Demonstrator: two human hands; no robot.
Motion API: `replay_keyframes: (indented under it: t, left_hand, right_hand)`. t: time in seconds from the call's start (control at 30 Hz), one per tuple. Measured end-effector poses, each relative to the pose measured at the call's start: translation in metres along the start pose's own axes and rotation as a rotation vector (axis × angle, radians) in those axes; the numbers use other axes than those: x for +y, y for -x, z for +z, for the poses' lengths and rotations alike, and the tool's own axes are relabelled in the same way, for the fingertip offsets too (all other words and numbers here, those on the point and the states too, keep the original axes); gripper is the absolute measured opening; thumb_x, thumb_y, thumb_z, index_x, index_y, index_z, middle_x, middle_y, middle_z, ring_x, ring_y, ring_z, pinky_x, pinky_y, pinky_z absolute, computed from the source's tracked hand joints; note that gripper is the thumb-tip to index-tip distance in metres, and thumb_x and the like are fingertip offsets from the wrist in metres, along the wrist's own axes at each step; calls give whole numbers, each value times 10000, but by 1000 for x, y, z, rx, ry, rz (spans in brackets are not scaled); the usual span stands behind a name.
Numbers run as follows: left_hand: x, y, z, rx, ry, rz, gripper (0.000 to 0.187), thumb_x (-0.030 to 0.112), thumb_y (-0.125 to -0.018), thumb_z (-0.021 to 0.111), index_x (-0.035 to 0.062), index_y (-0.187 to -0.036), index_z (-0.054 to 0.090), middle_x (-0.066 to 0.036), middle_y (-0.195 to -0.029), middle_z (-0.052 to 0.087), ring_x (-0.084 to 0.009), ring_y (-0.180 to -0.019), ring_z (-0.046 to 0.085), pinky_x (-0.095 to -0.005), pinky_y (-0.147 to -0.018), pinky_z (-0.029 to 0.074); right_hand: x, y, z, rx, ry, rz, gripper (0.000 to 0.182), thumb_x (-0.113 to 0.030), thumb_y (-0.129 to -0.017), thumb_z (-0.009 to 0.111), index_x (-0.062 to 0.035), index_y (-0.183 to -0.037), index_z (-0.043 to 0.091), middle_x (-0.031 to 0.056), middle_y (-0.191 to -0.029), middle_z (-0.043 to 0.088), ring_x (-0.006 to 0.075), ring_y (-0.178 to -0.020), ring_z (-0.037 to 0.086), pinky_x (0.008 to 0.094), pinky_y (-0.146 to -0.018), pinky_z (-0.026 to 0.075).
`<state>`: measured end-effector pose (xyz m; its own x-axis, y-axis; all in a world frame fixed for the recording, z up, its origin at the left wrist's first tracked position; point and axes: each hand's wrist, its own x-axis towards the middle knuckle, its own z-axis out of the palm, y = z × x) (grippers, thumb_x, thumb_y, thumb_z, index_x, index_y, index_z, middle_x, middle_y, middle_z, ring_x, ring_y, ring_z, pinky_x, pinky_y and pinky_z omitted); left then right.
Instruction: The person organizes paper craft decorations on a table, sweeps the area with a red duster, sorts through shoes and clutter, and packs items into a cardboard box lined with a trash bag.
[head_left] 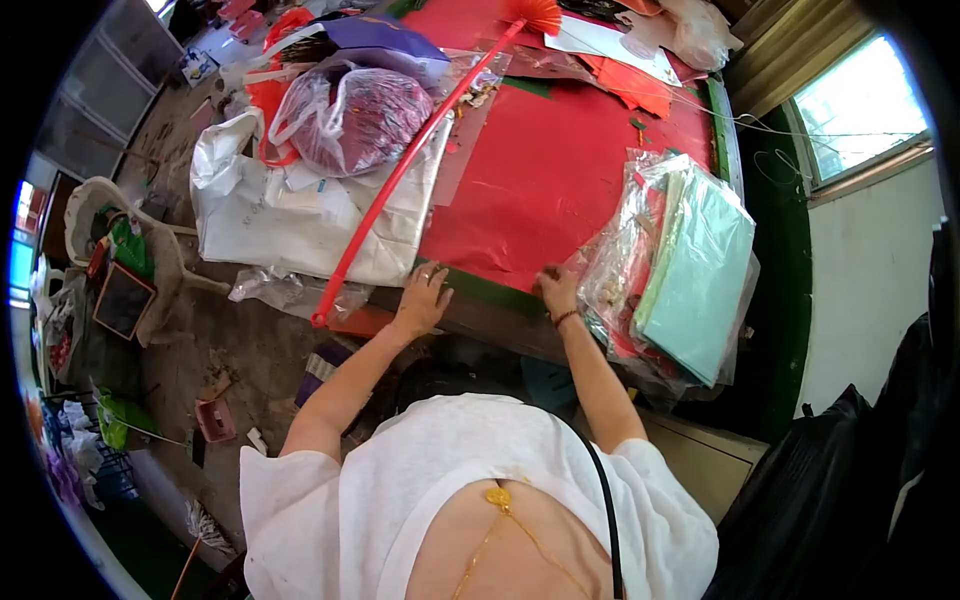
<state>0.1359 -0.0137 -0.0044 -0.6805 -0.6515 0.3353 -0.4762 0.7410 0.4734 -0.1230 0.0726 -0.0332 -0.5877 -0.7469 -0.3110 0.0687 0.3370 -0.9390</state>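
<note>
Red sheet (pixel 500 190) lies on the bench (pixel 500 318), upper centre of frame. At its near edge, the left hand (pixel 425 292) has fingers loosely spread; the right hand's (pixel 556 290) are curled, their grip unclear. Pale green packet (pixel 700 275) right; white sack (pixel 300 235) farther, upper left.

daylight whitens the window (pixel 862 105) on the right, its pane set in a pale frame with a weathered sill (pixel 872 168). a brownish-yellow curtain (pixel 800 48) hangs beside it, and below runs an off-white wall (pixel 872 275). a beige cabinet (pixel 702 455) stands low on the right, partly hidden. across the room, grey panels (pixel 108 80) line the left wall. a pale chair (pixel 166 268) with curved legs sits on the dull brown, littered floor (pixel 235 345). bluish light shows through another window (pixel 20 265) at the far left edge.
</note>
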Motion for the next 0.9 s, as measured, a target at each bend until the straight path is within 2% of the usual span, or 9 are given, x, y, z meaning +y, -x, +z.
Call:
replay_keyframes:
  t: [0.03,0.17,0.23,0.3,0.5,0.73,0.8,0.87,0.9]
  left_hand:
    - [5,-8,7,2,-19,-23,375,188,-759,559,1,-1068,460,-200,-1109,429,-364,-1020,416,-431,-853,359]
    - [12,-67,45,-9,-50,-54,384,237,-782,527,22,-1093,456,-194,-1131,427,-357,-1053,400,-456,-853,353]
    - [10,-93,66,-44,-43,-64,396,265,-794,507,24,-1104,454,-192,-1151,417,-352,-1072,390,-469,-860,346]
    - [5,-122,84,-156,-119,-190,432,323,-817,457,37,-1140,437,-181,-1192,392,-335,-1117,358,-513,-891,314]
    - [-30,-198,132,-174,-327,-174,492,387,-833,399,52,-1194,400,-163,-1231,360,-316,-1160,311,-566,-949,202]
    - [-29,-241,146,-137,-273,-184,504,401,-826,404,49,-1187,419,-158,-1204,373,-316,-1143,315,-560,-955,182]
    - [-29,-246,149,-113,-270,-166,493,387,-821,421,48,-1179,427,-156,-1175,385,-315,-1125,324,-553,-946,197]
    - [-28,-249,152,-124,-281,-181,485,377,-813,440,50,-1171,433,-155,-1163,386,-313,-1109,331,-549,-943,202]
    - [-29,-251,153,-138,-284,-183,477,366,-804,458,52,-1164,439,-154,-1152,388,-312,-1093,339,-545,-940,208]
  right_hand:
    - [-11,-8,-15,2,3,0,239,-105,-720,565,39,-908,535,108,-741,586,207,-673,565,303,-611,455]
    - [-44,-76,-76,-71,-591,324,92,-83,-736,531,-6,-785,543,106,-704,579,220,-587,548,300,-535,448]
    - [-51,-112,-112,-133,-695,385,101,-108,-754,517,-12,-730,535,113,-704,577,226,-622,552,305,-579,460]
    - [-79,-131,-132,46,-772,457,128,-127,-779,474,-10,-827,491,137,-809,558,261,-740,541,346,-641,463]
    - [-113,-216,-157,146,-792,337,205,-188,-814,469,-4,-906,463,147,-915,543,270,-813,532,359,-717,456]
    - [-114,-372,-162,136,-778,175,262,-219,-829,448,6,-962,445,131,-904,530,259,-808,511,365,-722,431]
    - [-125,-422,-161,230,-780,191,257,-234,-824,460,1,-929,458,135,-876,536,260,-790,513,368,-669,423]
    - [-122,-479,-165,335,-806,159,133,-149,-761,538,-29,-750,482,90,-615,479,201,-554,478,322,-500,380]
    - [-125,-497,-163,410,-811,125,147,-141,-738,563,-21,-729,480,86,-602,470,185,-519,469,312,-474,356]
